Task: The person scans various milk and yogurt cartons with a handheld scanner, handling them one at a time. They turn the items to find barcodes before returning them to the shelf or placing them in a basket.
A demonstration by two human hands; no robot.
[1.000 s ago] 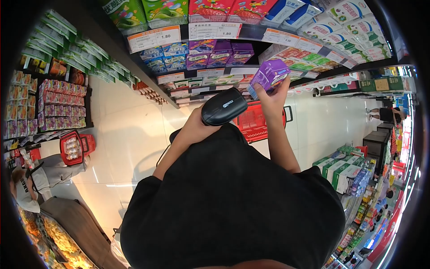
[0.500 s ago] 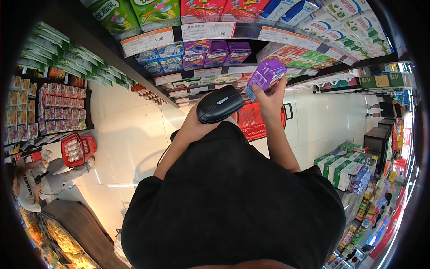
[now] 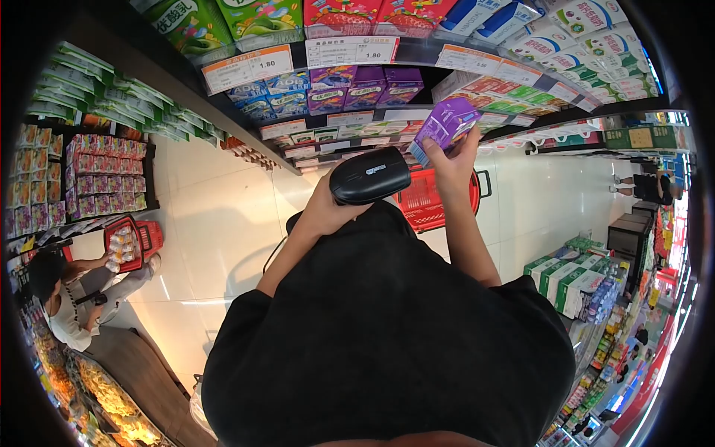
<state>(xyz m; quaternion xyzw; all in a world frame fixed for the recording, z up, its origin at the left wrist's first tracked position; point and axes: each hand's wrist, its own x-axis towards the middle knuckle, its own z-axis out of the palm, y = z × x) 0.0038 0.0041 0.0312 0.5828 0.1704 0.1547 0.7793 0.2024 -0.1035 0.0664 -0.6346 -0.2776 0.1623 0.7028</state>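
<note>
My left hand (image 3: 328, 211) is wrapped round a black handheld barcode scanner (image 3: 371, 176), held level in front of my chest. To its right, my right hand (image 3: 454, 167) grips a purple drink carton (image 3: 451, 123), tilted, with its lower end toward the scanner. Scanner and carton are close but apart. Similar purple cartons (image 3: 365, 89) stand on the shelf ahead, beside blue cartons (image 3: 289, 93). Below my right hand a red shopping basket (image 3: 419, 198) shows, partly hidden by my arm and clothing.
Shelves ahead carry green cartons (image 3: 261, 18), red cartons (image 3: 341, 16) and price labels (image 3: 351, 52). At left, a person (image 3: 71, 302) reaches into another red basket (image 3: 151, 237) near stacked packs (image 3: 108, 175). Green-and-white boxes (image 3: 570, 277) stand at right.
My hands keep their grips, with the scanner and carton nearly still. The person at left has leaned in and lowered a pack into their basket. My view has shifted slightly.
</note>
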